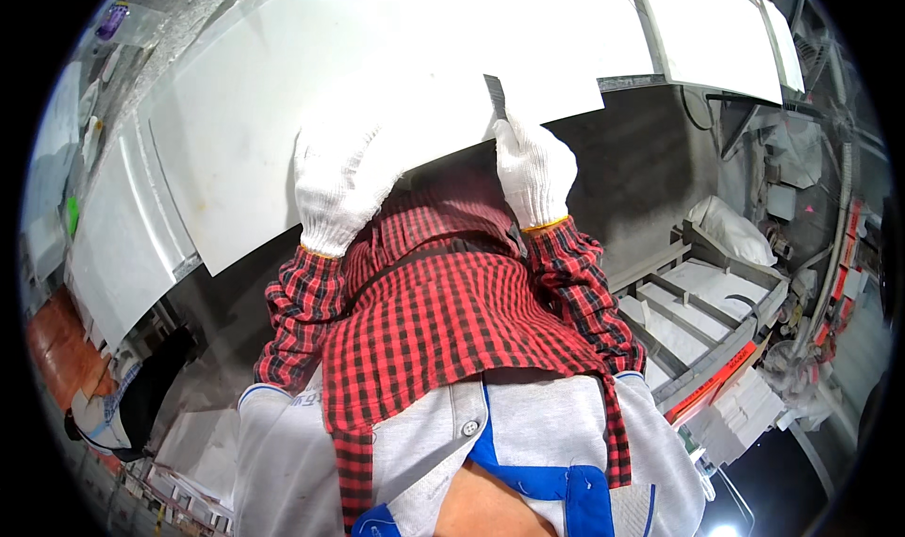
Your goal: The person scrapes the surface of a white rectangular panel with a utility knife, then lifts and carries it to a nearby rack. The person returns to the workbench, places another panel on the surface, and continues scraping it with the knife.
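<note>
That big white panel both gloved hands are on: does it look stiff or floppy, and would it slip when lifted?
The white panel probably handles stiff: its near edge runs straight between the left hand and right hand, with no sag. Its smooth surface could be slippery, though the knit gloves likely help grip. Being wide and thin, it seems awkward for one hand and may chip at the edges.

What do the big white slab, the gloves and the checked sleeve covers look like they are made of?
The large white flat slab looks like polished stone or ceramic tile: smooth, faintly glossy, with a thin straight edge; which of the two is unclear. The white gloves on the left hand and right hand look like knitted cotton, with visible ribbed texture. The red-and-black checked sleeve covers look like woven cloth, soft and creased.
</note>
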{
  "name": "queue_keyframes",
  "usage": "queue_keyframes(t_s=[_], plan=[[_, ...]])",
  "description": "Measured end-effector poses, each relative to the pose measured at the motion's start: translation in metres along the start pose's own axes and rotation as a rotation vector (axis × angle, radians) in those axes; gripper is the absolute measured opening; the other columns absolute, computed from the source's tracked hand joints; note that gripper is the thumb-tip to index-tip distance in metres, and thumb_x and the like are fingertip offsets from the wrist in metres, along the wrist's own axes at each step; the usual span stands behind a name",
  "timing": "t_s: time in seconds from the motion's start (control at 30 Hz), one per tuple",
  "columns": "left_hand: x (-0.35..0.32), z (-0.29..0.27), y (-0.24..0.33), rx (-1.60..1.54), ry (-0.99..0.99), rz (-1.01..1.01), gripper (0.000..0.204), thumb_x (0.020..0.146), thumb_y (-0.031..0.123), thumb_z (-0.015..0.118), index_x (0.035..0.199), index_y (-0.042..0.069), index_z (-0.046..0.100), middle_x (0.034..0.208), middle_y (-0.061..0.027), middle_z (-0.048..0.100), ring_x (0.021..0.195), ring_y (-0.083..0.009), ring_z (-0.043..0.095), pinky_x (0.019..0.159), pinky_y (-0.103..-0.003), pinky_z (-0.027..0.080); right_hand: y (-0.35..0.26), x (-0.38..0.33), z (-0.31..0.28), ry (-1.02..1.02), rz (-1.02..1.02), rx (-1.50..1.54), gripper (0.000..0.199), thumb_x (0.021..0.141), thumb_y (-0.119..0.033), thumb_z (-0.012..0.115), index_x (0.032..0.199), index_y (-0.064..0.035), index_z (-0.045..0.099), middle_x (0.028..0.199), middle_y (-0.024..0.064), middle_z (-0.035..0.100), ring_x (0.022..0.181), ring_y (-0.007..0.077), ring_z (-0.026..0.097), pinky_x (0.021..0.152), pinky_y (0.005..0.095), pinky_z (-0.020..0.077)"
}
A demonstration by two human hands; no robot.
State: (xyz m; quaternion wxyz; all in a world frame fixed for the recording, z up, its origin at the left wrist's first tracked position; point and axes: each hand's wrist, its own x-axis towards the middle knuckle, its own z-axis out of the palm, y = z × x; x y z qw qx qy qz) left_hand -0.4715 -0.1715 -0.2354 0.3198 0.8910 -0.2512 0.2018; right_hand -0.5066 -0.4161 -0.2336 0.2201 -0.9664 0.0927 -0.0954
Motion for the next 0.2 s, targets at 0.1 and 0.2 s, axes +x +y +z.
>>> queue_keyframes(t_s=[0.1,0.2], plan=[[-0.0001,-0.0012,-0.0044,-0.003,0.011,0.029,0.048,0.069,0.028,0.088,0.108,0.005,0.073,0.109,-0.0146,0.069,0.11,-0.0354,0.062,0.1,-0.049,0.045,0.0024,0.0012,-0.004,0.046,-0.039,0.018,0.021,0.09,-0.023,0.064,0.109,-0.0179,0.07,0.071,0.0078,0.066,0.063,0.0299,0.065,0.057,0.0416,0.0496],[0.0006,-0.0065,0.0039,0.025,-0.034,-0.034,0.05,0.067,0.021,0.089,0.11,0.002,0.07,0.111,-0.0157,0.067,0.11,-0.0382,0.061,0.097,-0.05,0.048,0.0046,-0.0017,0.0015,0.076,-0.019,0.0,0.026,0.091,-0.027,0.064,0.115,-0.0192,0.069,0.076,0.0086,0.069,0.067,0.0307,0.066,0.061,0.0427,0.0512]])
